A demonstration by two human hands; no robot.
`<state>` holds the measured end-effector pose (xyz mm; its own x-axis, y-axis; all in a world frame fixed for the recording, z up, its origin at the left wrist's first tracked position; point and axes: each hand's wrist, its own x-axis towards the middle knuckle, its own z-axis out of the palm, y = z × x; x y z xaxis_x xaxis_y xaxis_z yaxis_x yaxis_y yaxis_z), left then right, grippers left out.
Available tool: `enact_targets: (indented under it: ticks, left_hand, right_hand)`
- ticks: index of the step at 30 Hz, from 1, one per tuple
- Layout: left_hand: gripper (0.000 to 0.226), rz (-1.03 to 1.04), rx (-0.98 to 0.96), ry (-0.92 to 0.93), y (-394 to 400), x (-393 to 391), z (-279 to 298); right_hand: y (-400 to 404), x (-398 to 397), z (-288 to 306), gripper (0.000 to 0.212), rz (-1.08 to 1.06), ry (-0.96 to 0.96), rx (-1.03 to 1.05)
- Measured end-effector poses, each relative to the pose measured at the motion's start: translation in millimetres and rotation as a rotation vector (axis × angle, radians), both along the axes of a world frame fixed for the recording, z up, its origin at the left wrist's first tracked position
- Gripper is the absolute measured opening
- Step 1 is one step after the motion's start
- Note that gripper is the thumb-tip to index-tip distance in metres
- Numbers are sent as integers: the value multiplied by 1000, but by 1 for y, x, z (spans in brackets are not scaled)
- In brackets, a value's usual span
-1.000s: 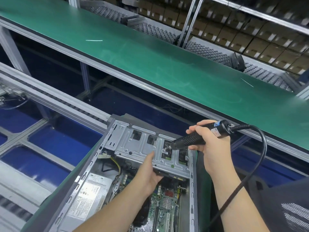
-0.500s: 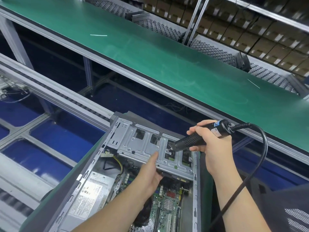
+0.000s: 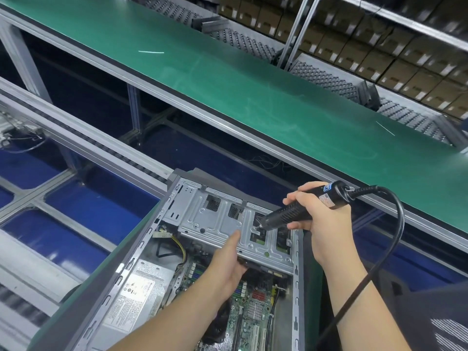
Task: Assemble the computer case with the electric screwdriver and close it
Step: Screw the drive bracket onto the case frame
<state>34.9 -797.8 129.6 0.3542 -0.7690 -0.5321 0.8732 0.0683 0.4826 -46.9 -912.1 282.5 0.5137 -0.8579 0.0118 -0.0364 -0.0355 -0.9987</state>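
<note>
An open grey computer case (image 3: 121, 272) lies on its side in front of me, motherboard (image 3: 253, 312) and power supply (image 3: 136, 297) showing. A silver drive cage (image 3: 215, 224) spans its far end. My left hand (image 3: 228, 259) grips the cage's near edge, thumb on top and fingers hidden underneath. My right hand (image 3: 321, 224) grips a black electric screwdriver (image 3: 298, 211), whose tip touches a screw point on the cage. Its black cable (image 3: 395, 231) loops off to the right.
A long green conveyor belt (image 3: 253, 92) runs across behind the case. Metal roller rails (image 3: 76, 138) cross on the left over a blue floor. Shelves of brown boxes (image 3: 379, 46) stand at the back right. A dark chair or garment (image 3: 430, 320) sits at lower right.
The view has shifted slightly; both hands keep their hold. The screwdriver tip stays at the same spot on the drive cage.
</note>
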Motion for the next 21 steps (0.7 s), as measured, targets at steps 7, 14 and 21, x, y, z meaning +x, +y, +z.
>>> enact_targets:
  ticks: [7, 14, 21]
  left_hand:
    - [38, 10, 7, 9, 0, 0, 0]
    - [39, 18, 1, 0, 0, 0, 1]
    - [40, -9, -11, -19, 1, 0, 1]
  right_hand:
    - [1, 5, 3, 17, 54, 7, -21]
    - [-1, 8, 3, 18, 109, 56, -55]
    - [-1, 13, 3, 15, 125, 107, -82]
